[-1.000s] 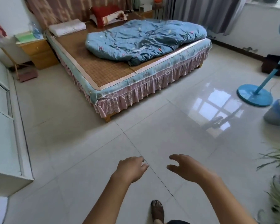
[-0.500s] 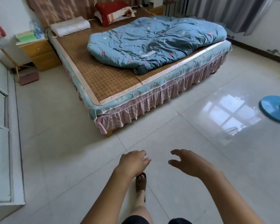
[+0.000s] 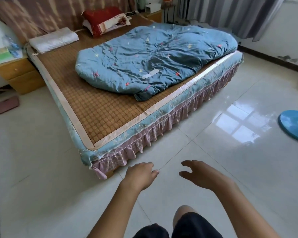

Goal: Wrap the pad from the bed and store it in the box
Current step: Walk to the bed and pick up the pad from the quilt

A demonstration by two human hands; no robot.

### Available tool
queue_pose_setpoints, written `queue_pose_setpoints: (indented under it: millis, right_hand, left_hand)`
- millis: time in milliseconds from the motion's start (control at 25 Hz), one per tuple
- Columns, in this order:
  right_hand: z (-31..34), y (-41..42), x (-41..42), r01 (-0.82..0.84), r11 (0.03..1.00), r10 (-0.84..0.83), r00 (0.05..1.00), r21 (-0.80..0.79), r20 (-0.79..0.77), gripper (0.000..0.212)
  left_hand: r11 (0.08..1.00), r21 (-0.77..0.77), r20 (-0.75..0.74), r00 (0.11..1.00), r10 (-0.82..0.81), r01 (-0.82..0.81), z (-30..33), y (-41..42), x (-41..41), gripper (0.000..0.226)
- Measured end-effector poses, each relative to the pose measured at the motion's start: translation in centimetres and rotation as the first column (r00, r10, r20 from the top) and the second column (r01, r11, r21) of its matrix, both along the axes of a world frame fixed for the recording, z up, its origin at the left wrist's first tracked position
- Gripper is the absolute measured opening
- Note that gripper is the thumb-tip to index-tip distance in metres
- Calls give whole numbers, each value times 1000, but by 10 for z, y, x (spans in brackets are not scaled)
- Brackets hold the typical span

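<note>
A brown woven pad (image 3: pixel 101 110) with a pale border covers the bed (image 3: pixel 163 121), which has a blue sheet and a pink frill. A crumpled blue quilt (image 3: pixel 155 60) lies on the pad's right half. My left hand (image 3: pixel 140 175) hovers over the floor just short of the bed's near corner, fingers loosely curled and holding nothing. My right hand (image 3: pixel 203 174) floats beside it, fingers spread and empty. No box is in view.
A white pillow (image 3: pixel 53 39) and a red pillow (image 3: pixel 101 18) lie at the head of the bed. A wooden nightstand (image 3: pixel 14 73) stands at the left, a blue fan base (image 3: pixel 294 125) on the glossy tile floor at the right. Grey curtains hang at the back.
I have walked closer to the bed, so it fills more of the view. Both hands stay raised in front of me, empty. My knee has swung forward below them.
</note>
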State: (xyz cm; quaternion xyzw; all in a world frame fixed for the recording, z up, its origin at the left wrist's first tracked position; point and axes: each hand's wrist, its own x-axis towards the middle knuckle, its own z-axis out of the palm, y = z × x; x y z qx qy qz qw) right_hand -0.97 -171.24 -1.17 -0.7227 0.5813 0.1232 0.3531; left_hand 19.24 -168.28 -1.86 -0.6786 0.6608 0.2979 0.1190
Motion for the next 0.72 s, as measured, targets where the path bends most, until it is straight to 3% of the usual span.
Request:
queue_pose_setpoints:
  millis: [160,720]
  right_hand:
    - [-6,-87,-11,3,1000,-3,1000,20,-5,56]
    - [-3,-406,-68,-183,983,183,983,34,-6,56]
  left_hand:
    - [1000,11,14,1000,-4,4,-7,-82,-6,46]
    - [975,45,-41,975,219,-217,-6,-363,-74,37]
